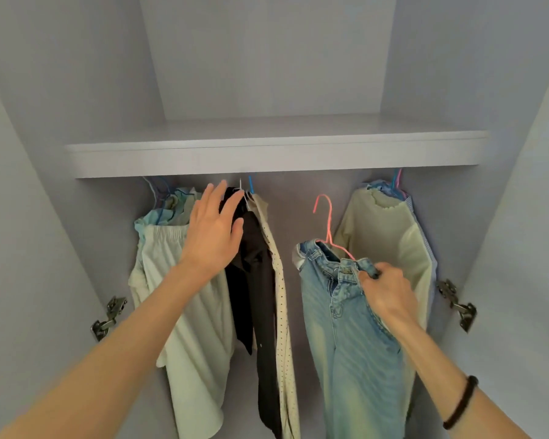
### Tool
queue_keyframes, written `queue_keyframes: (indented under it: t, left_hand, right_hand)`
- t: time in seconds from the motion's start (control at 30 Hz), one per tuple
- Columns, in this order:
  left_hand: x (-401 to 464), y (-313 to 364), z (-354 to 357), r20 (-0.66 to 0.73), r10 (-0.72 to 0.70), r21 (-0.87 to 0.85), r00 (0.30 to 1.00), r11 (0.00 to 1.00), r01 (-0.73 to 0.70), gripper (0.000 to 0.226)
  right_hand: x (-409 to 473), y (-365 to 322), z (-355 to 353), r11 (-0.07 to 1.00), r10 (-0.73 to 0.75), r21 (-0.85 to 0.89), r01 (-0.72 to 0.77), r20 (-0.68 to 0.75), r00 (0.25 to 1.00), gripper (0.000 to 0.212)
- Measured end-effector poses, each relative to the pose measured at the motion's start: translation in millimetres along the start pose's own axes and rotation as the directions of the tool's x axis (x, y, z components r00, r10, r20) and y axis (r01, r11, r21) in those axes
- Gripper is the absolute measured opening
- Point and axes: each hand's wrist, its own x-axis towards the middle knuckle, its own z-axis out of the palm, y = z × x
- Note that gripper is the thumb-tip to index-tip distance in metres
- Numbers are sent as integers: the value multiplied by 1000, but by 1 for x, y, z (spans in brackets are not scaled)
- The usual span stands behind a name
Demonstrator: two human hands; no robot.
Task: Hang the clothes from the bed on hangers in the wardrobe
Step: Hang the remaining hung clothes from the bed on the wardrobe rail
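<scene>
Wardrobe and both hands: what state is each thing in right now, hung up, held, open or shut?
Jeans: on the pink hanger, not yet hung; hook free in the air.
Right hand: grips the jeans' waistband.
Left hand: open, fingers straight against the black garment.
Black garment: hanging.
Dotted cream garment: hanging beside it.
Pale green garment: hanging, far left.
Cream garment: hanging, far right.
Wardrobe doors: open, hinges showing.
</scene>
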Motion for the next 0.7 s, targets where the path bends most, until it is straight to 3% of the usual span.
queue_keyframes:
  t: [0.2, 0.37, 0.53, 0.7]
  left_hand:
    - [59, -27, -2, -80, 38, 179, 996, 984, -23, 54]
    - [79, -50, -2, -109, -12, 209, 994, 977, 35, 56]
    - [84, -65, -7, -118, 71, 240, 990, 970, -41, 52]
    - [85, -68, -1, -189, 88, 220, 978, 974, -46, 50]
  right_hand:
    - [56, -45, 54, 987, -30, 158, 23, 44, 999, 20]
    - [86, -74, 94, 946, -32, 324, 8, 68, 997, 23]
    - [105, -105, 119, 893, -81, 447, 47, 56, 995, 20]
    - [122, -132, 140, 885, -82, 462, 48, 54, 995, 21]
